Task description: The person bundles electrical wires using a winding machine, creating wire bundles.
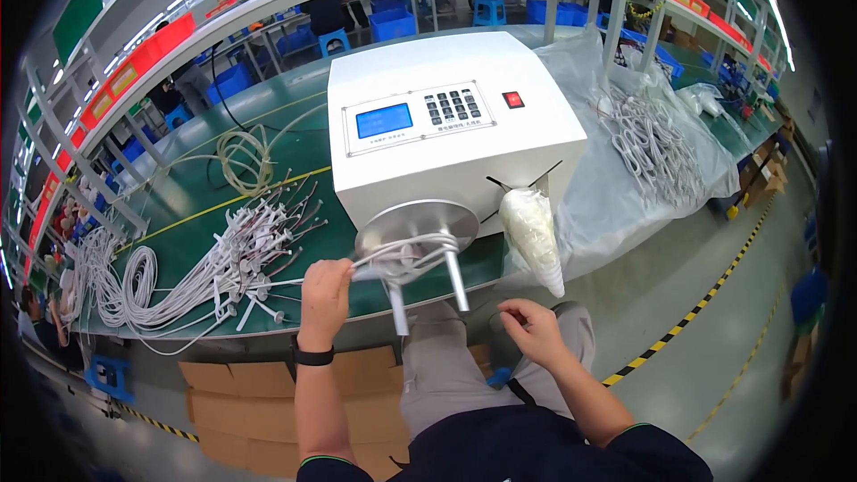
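Observation:
My left hand (327, 296) is closed round white cable (361, 275), just left of the winding machine (455, 138). From there the cable loops around the metal pegs (455, 281) that stick out from the machine's round disc (418, 219). Over my lap, my right hand (533, 328) hovers with loosely bent fingers; I see nothing in it. Above that hand, a white tapered bundle in clear wrap (532, 236) hangs at the machine's front right corner. The machine has a lit blue screen (384, 120), a keypad (453, 107) and a red switch (511, 100).
Left of the machine lie white cables with connector ends (259, 236) on the green table (308, 183). Clear tubing (245, 163) is coiled behind them. Wound cables (656, 156) lie on plastic sheeting (585, 228) at right. Flattened cardboard (245, 411) covers floor below.

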The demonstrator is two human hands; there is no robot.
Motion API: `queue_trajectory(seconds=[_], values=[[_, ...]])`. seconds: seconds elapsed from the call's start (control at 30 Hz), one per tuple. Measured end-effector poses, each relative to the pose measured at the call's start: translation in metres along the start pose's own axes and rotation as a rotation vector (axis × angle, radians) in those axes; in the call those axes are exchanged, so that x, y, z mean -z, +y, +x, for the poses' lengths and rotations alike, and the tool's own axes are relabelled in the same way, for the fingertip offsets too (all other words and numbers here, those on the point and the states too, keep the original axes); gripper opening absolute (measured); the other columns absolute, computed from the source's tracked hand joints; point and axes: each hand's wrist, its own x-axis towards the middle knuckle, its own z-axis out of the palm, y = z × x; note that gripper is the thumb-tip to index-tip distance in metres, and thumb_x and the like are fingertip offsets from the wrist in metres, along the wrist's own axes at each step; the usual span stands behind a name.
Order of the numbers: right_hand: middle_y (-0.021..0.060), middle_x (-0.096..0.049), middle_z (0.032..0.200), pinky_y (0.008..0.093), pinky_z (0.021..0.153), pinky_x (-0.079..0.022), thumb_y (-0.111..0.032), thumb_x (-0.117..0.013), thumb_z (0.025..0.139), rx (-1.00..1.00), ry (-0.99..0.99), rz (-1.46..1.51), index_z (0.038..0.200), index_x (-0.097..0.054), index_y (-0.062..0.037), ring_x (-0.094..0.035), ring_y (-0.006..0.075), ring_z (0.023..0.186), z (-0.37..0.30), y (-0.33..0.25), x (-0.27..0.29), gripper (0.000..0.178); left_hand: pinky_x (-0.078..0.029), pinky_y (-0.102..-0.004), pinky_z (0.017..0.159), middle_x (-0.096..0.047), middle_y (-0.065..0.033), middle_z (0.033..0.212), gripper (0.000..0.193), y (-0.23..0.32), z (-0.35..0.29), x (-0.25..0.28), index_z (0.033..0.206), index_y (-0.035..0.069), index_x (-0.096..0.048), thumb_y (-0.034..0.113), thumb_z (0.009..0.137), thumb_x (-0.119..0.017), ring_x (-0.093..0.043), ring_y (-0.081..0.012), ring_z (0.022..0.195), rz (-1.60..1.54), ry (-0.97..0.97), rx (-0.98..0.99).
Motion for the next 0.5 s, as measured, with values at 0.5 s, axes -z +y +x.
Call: queue_trajectory(seconds=[0.5], values=[[0.0041, -0.067, 0.083, 0.0231, 0.062, -0.051, -0.003, -0.064, 0.090, 0.024, -0.028, 0.122, 0.106, -0.065, 0.0016, -0.061, 0.0076, 0.070, 0.014, -0.012, -0.015, 0.016, -0.038, -0.0418, 0.068, -0.051, -0.0150, 0.078, 0.003, -0.087, -0.038, 0.016, 0.092, 0.004, -0.058, 0.004, 0.093, -0.055, -0.050, -0.0351, 0.075, 0.127, 0.039, 0.010]])
